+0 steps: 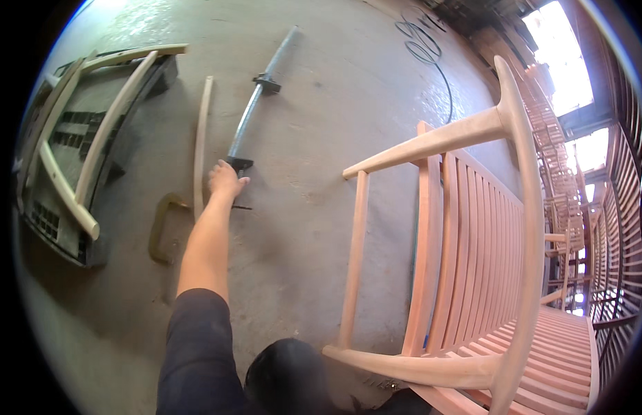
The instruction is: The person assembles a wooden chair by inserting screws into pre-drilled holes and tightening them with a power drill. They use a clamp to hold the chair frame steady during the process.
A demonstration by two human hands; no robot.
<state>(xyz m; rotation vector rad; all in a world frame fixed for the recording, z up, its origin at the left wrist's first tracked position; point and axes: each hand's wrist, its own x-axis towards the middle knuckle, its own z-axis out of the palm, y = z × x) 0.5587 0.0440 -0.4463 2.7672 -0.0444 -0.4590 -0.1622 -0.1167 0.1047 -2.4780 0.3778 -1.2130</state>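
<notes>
A long bar clamp (249,113) with a silver bar and dark jaws lies along the grey floor, left of centre. My left hand (227,181) reaches out to its near end, fingers curled beside the near jaw (240,163) and closed on the screw end. A thin handle bar pokes out just below the hand. Alongside the clamp rests a slim wooden strip (202,131), its lower end passing behind my forearm. A green-brown C-clamp (157,228) lies on the floor left of my forearm. My right hand is out of view.
To the right stands a slatted wooden bench (483,256), turned on its side, with its armrest frame (431,142) toward me. Curved wooden parts (117,121) lie on a dark crate-like stand (92,256) at left. A black cable (423,45) coils farther off. Stacked slatted furniture (552,138) lines the right.
</notes>
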